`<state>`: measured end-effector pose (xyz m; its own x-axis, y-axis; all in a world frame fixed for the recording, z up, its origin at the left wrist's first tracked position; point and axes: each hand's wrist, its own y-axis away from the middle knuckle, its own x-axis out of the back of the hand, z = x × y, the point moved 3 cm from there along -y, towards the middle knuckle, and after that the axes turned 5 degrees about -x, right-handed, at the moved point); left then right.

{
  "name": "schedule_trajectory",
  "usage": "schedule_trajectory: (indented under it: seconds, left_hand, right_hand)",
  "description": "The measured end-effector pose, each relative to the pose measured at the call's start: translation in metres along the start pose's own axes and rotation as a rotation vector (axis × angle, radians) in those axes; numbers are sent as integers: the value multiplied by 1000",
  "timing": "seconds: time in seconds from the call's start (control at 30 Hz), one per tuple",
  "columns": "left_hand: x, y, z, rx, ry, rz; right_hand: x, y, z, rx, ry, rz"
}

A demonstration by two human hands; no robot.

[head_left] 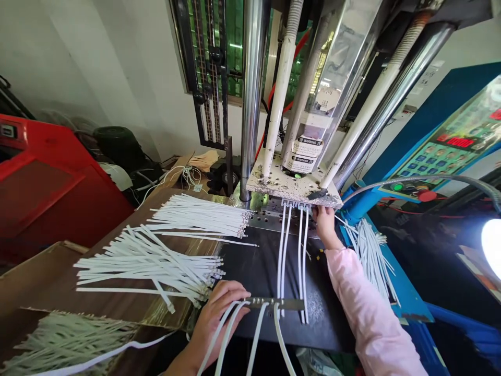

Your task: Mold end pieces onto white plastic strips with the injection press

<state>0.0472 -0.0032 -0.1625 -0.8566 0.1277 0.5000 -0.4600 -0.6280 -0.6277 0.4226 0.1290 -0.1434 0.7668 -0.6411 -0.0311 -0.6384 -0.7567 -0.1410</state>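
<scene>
At the bottom centre my left hand (223, 318) is closed around the left end of a flat metal bar (293, 304). Several white cables (256, 339) sit along this bar and hang toward me. Further away, my right hand (325, 223) reaches in at the right end of a mould (296, 204) below the press plate (289, 184); its fingers are curled and partly hidden by the plate. From the mould, several white cables (287, 245) run toward me across the black work surface (250, 266), their free ends close to the bar.
Bundles of white cables (195, 215) lie on a brown board (129, 308) at the left. More cables (370, 250) rest on a blue ledge (410, 303) at the right. Beside the press are a control panel (442, 156), a bright lamp (492, 248) and a red machine (55, 183).
</scene>
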Motion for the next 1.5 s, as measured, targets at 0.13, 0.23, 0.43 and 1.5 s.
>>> schedule_trajectory:
  seconds: [0.13, 0.23, 0.43, 1.5]
  left_hand:
    - [35, -29, 27, -61, -85, 90]
    - [56, -58, 42, -105, -174, 189]
    - [56, -94, 35, -154, -293, 276]
    - [-18, -101, -50, -118, -100, 176]
  right_hand:
    - [33, 66, -4, -103, 36, -54]
    - [45, 124, 3, -180, 104, -142]
    - [53, 196, 5, -108, 488, -346]
    - [28, 56, -22, 143, 896, -377]
